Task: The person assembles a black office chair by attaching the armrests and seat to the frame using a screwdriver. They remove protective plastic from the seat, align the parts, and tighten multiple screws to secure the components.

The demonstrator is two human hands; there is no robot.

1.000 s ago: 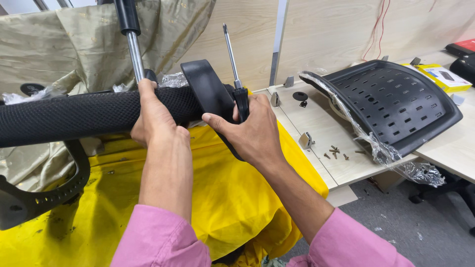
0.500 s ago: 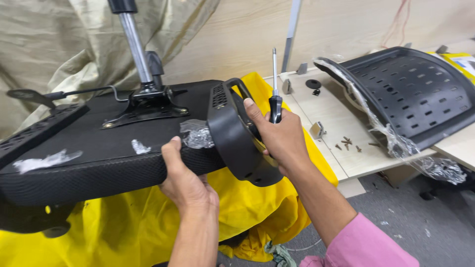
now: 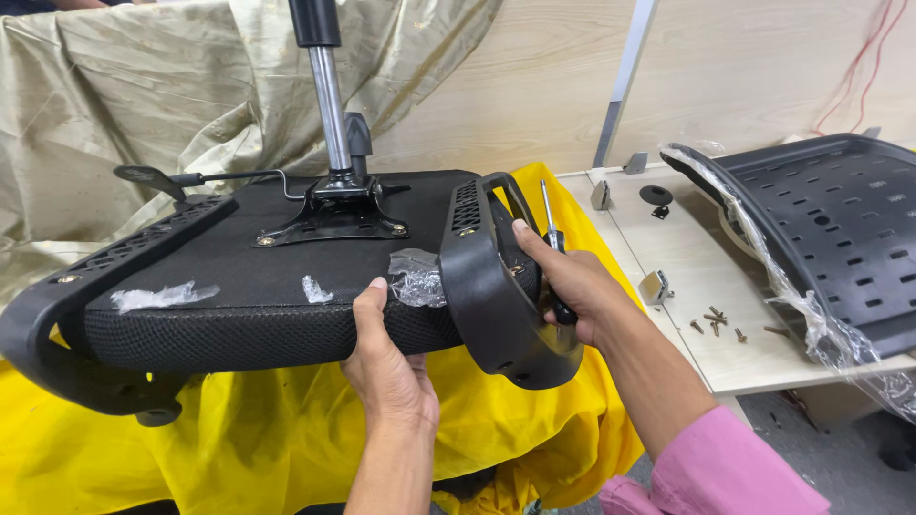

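Observation:
An upturned black office chair seat (image 3: 239, 286) lies on a yellow cloth (image 3: 239, 439), with its metal gas cylinder (image 3: 329, 105) pointing up from a base plate (image 3: 329, 219). My left hand (image 3: 386, 367) presses on the front edge of the seat, next to a scrap of clear plastic wrap (image 3: 415, 277). A black plastic armrest (image 3: 487, 277) stands against the seat's right side. My right hand (image 3: 572, 281) holds a screwdriver (image 3: 551, 238) upright and rests against that armrest.
To the right stands a light wooden table (image 3: 687, 277) with several loose screws (image 3: 716, 322), small metal brackets (image 3: 655, 286) and a black chair backrest (image 3: 840, 238) partly in plastic wrap. Another armrest (image 3: 57, 334) sits at the seat's left. Beige cloth (image 3: 143, 105) hangs behind.
The view has shifted, so the seat's underside now shows fully. My left hand moved from on top of the seat edge down to its front. My right hand stays on the armrest with the screwdriver.

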